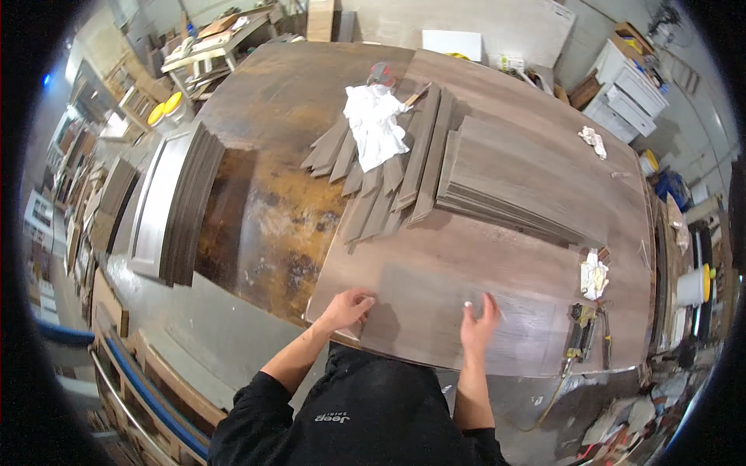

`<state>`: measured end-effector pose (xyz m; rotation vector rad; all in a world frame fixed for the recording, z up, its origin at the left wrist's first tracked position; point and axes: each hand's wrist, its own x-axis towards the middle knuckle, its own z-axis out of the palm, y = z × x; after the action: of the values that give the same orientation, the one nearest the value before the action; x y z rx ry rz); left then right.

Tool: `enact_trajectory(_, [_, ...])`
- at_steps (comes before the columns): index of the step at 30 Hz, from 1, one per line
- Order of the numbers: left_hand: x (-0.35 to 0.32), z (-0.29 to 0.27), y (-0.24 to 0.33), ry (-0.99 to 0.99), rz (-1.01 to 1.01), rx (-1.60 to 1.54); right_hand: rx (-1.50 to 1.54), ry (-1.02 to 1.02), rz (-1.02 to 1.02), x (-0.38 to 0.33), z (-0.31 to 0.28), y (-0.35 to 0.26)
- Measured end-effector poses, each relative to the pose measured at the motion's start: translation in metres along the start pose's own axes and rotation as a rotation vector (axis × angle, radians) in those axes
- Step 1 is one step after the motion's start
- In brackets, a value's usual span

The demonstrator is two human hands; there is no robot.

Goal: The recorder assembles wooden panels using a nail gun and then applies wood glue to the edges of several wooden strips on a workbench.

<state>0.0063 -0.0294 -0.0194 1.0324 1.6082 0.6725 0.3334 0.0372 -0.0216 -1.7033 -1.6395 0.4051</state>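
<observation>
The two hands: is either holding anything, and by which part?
It cannot be told: neither the left hand nor the right hand shows a clear hold amid blur.

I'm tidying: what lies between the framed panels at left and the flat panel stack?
Head view: stained tabletop, then mitred wood strips with a white cloth on top.

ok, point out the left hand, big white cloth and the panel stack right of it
Left hand (348, 308): head view, middle of hand.
Big white cloth (374, 124): head view, crumpled middle.
Panel stack (524, 171): head view, top panel's face.
</observation>
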Motion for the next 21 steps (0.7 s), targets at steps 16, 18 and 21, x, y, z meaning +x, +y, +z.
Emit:
enact_trajectory(16, [-0.019, -0.072, -0.049, -0.387, -0.079, -0.499, 0.049, -0.035, 0.346, 0.148, 0.201, -0.145])
enact_trajectory(18, [-0.017, -0.078, -0.061, -0.415, -0.123, -0.571, 0.024, -0.015, 0.319, 0.148, 0.197, -0.149])
enact_trajectory(21, [-0.022, -0.092, -0.046, -0.447, -0.115, -0.494, -0.072, -0.219, 0.441, 0.144, 0.182, -0.17])
